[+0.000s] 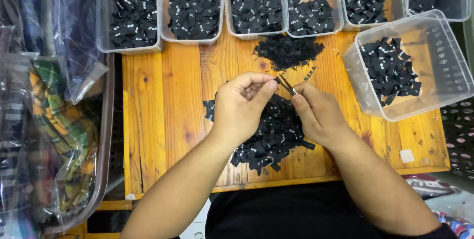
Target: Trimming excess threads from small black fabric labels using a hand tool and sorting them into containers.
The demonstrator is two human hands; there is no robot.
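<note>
My left hand (pixel 242 105) and my right hand (pixel 318 113) meet above a heap of small black fabric labels (pixel 274 135) on a wooden table (pixel 168 110). The left thumb and fingers pinch one black label (pixel 282 80). In the right hand's fingertips is a small metal tool (pixel 291 89), perhaps a thread snip, whose tip touches that label. Most of the heap lies under and between the two hands.
A row of clear plastic bins (pixel 195 7) full of black labels lines the far edge. A tilted bin (pixel 410 66) sits at the right. A pile of black trimmings (pixel 289 49) lies beyond my hands. Bagged folded garments (pixel 59 120) are stacked at the left.
</note>
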